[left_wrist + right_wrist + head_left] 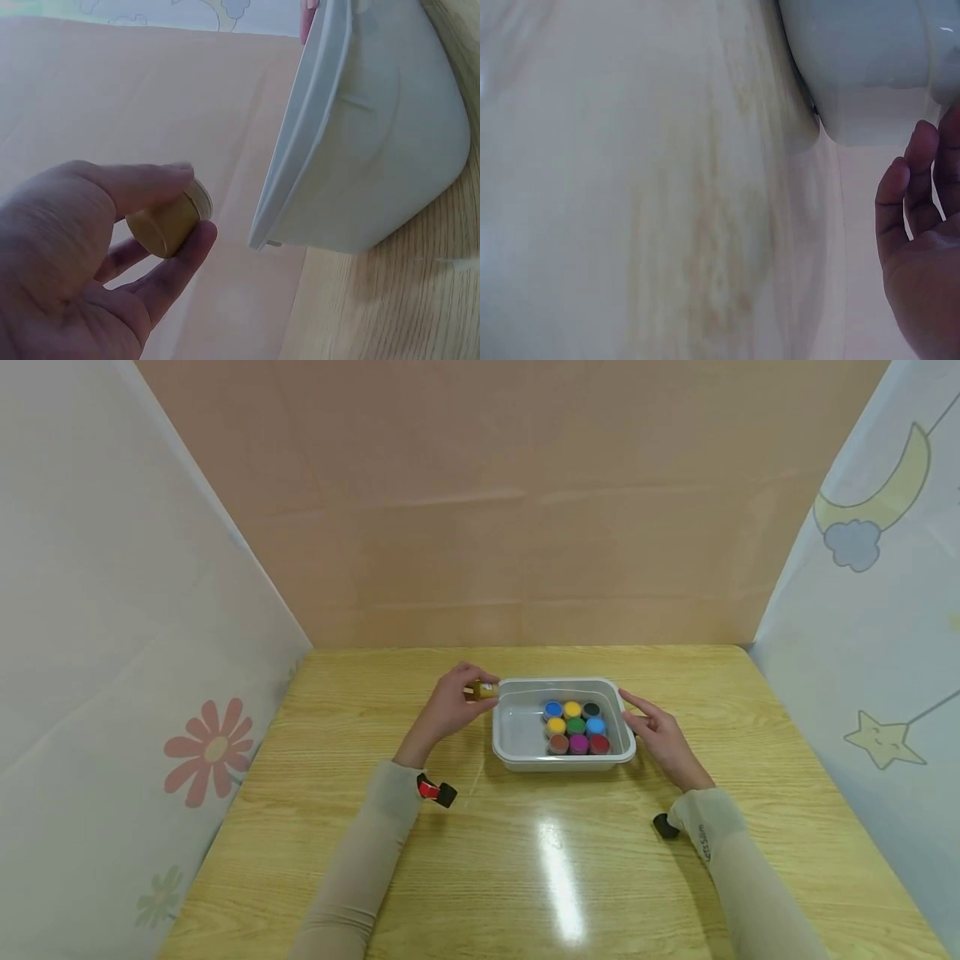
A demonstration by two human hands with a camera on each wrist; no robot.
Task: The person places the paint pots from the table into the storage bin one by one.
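Observation:
My left hand [453, 700] pinches a small mustard-yellow paint pot [166, 225] between thumb and fingers, just off the left end of a white plastic tub [567, 765]. In the left wrist view the pot lies tilted, its clear rim towards the tub, with a gap between them. Inside the tub, several small paint pots stand grouped towards the right, among them a green pot [575, 726], a purple pot [578, 744] and a black pot [591, 711]. At the tub's right end my right hand [663, 739] touches the rim with its fingers extended.
The tub stands on a wood-grain table [487, 877] near its back edge. A plain tan backdrop [525, 527] rises behind. Patterned white sheets flank the table, with a flower [210, 747] at left and a moon [892, 493] at right.

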